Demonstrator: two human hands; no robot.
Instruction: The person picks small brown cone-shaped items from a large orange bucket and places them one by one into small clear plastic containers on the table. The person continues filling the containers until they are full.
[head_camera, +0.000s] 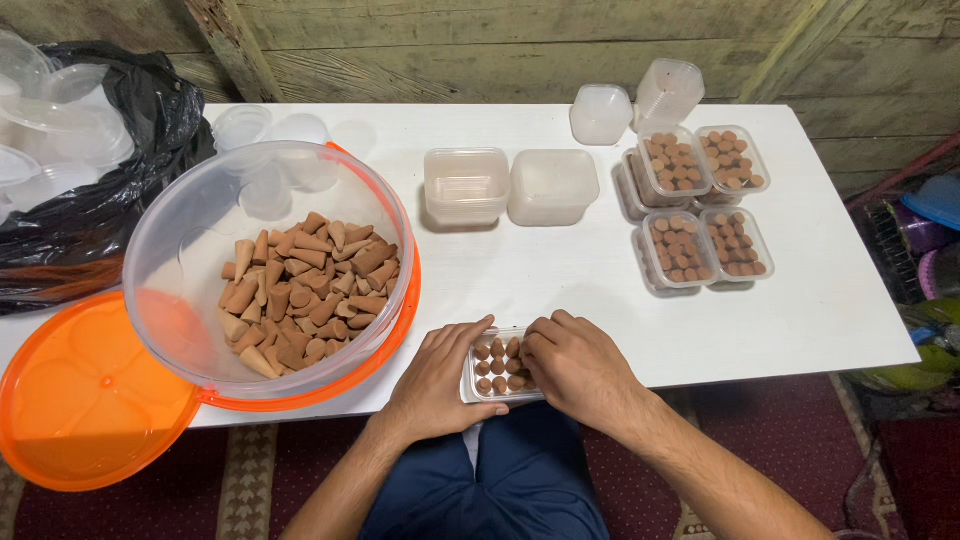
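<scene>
Both hands bracket small clear tray (497, 367) at table edge (800, 340): left hand (440, 375) grips its left end, right hand (572, 365) its right. Tray's long axis runs left-right, cones (498, 350) upright inside; big cone tub (200, 250) lies nearer left hand.

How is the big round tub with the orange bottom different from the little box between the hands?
The big round clear tub with an orange rim is tilted, and its brown cones lie loose in a heap. The small clear rectangular box lies flat at the white table edge, cones standing in neat rows. No hand touches the tub; the left hand and right hand both rest on the box. Both are clear plastic holding brown cones.
</scene>
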